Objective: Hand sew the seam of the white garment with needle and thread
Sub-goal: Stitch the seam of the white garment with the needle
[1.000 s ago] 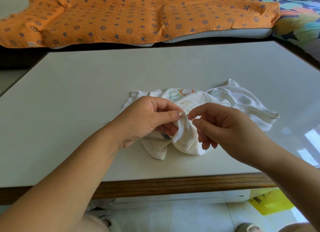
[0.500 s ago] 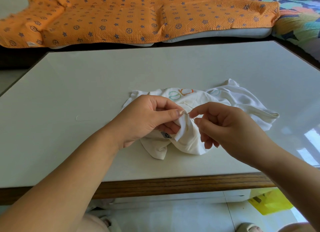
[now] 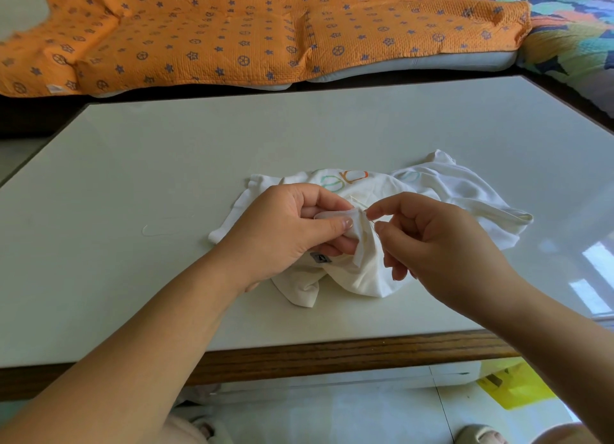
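A crumpled white garment (image 3: 458, 194) with a green and orange print lies in the middle of the white table (image 3: 133, 178). My left hand (image 3: 282, 231) pinches a raised fold of the garment between thumb and fingers. My right hand (image 3: 438, 241) is just to the right of that fold, with thumb and forefinger pinched at the fold's edge on a thin needle (image 3: 368, 211), which is barely visible. A fine thread (image 3: 357, 200) runs from the fold up and to the left over the cloth.
A loose loop of pale thread (image 3: 159, 229) lies on the table left of the garment. An orange patterned blanket (image 3: 249, 28) covers the seat behind the table. The wooden table edge (image 3: 332, 354) is near me. A yellow bag (image 3: 515, 387) lies on the floor.
My left thumb has slid lower on the fold, and my right fingertips have shifted slightly right at the fold's edge. The garment stays in place.
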